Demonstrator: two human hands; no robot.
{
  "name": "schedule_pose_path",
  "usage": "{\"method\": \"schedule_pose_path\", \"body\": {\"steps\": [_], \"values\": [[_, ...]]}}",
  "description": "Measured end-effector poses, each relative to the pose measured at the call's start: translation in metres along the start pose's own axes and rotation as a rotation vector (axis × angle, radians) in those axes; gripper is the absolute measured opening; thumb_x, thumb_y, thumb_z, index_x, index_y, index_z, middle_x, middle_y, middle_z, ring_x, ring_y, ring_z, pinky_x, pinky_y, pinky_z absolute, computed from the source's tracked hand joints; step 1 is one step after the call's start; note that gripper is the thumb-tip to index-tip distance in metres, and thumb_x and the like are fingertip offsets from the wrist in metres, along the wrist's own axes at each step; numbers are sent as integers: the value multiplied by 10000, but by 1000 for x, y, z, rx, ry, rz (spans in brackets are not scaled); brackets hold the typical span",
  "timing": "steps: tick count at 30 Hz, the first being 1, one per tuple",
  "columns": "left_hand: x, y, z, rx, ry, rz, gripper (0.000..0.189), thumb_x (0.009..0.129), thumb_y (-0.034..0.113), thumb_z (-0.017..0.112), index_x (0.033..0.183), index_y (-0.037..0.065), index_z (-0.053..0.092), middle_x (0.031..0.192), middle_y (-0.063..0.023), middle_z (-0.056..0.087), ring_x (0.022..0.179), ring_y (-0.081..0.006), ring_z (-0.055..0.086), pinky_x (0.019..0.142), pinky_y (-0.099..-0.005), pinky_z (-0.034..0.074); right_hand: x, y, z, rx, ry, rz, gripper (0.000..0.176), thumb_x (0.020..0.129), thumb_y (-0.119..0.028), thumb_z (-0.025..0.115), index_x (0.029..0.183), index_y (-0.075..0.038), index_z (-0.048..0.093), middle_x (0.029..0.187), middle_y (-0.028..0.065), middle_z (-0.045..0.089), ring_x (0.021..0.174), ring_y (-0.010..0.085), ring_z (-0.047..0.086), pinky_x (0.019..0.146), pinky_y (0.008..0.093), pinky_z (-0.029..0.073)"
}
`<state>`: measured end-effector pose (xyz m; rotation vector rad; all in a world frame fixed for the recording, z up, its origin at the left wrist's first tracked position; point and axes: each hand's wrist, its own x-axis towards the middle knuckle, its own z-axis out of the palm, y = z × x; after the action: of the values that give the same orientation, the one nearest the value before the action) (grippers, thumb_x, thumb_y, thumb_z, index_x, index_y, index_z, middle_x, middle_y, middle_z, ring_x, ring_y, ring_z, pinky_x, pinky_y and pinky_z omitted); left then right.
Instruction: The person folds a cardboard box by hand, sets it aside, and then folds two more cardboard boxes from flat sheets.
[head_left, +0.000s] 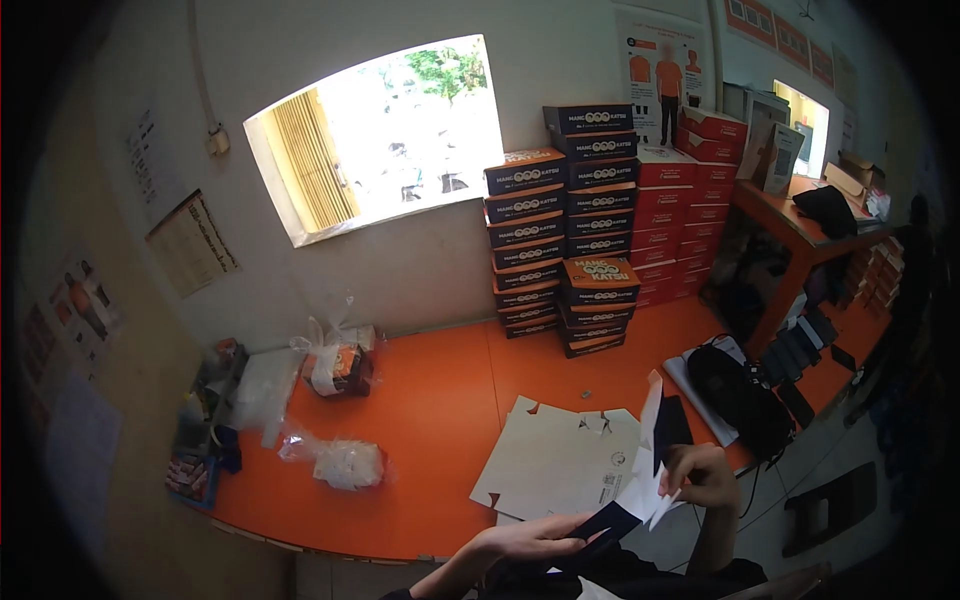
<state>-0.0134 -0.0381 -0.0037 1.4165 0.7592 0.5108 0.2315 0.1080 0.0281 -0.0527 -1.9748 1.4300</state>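
A partly folded cardboard box (pixel 638 490), white on one face and dark blue on the other, is held up over the front edge of the orange table (pixel 430 420). My left hand (pixel 530 540) grips its lower left side, the thumb lying along a dark panel. Bent fingers of my right hand (pixel 705 475) pinch a white flap on the right side. Just behind the held box, flat white box blanks (pixel 560 460) lie stacked with small printed marks and cut-out notches.
Tall stacks of dark boxes (pixel 600 205) and red boxes (pixel 665 220) stand against the wall. Two plastic-wrapped packages (pixel 348 465) sit at left, near clear plastic bags (pixel 265 385) and a bin of small packets (pixel 190 475). A black bag (pixel 735 390) lies at right.
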Motion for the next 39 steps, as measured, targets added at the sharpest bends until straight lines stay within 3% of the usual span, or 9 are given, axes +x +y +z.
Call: {"method": "schedule_pose_path", "body": {"steps": [6, 9, 18, 21, 31, 39], "values": [[-10, -3, 0, -182, 35, -99, 491, 958, 385, 402, 1282, 17, 374, 1112, -110, 455, 1051, -199, 407, 930, -315, 321, 12, 7, 10, -93, 10, 93, 168, 683, -3, 769, 801, -63, 666, 778, 37, 670, 696, 116, 628, 576, 251, 459], [-8, -17, -1, -114, 3, 6, 460, 955, 385, 407, 1247, 30, 395, 1044, -87, 447, 983, -172, 408, 864, -293, 345, 15, 6, 11, -35, -23, 110, 177, 677, 3, 771, 799, -65, 663, 784, 38, 671, 718, 116, 634, 583, 253, 465], [-5, -18, -6, -212, -39, -87, 454, 954, 379, 409, 1245, 31, 392, 1055, -85, 431, 1002, -192, 393, 887, -315, 333, 17, 17, 8, -11, -19, 84, 170, 680, -5, 772, 795, -65, 662, 791, 51, 678, 693, 105, 623, 558, 229, 461], [-2, -17, -2, -198, 37, 79, 301, 957, 317, 394, 1075, 41, 408, 908, -38, 394, 831, -140, 371, 735, -274, 345, 19, 16, 8, -4, -18, 102, 167, 683, -16, 775, 797, -66, 663, 791, 51, 679, 692, 104, 623, 560, 228, 462], [2, -27, -4, -178, 42, 79, 314, 952, 330, 392, 1061, 36, 405, 908, -38, 388, 830, -147, 367, 738, -278, 344, 17, 21, 5, 14, -11, 128, 177, 680, -58, 791, 768, -41, 639, 775, 88, 682, 698, 139, 625, 591, 255, 436], [4, -27, -3, -192, 57, 69, 363, 952, 368, 393, 1099, 37, 398, 929, -43, 380, 852, -155, 361, 760, -282, 336, 19, 25, 3, 40, -9, 84, 156, 706, -43, 774, 814, -64, 663, 799, 50, 680, 668, 90, 597, 530, 223, 430]]}}
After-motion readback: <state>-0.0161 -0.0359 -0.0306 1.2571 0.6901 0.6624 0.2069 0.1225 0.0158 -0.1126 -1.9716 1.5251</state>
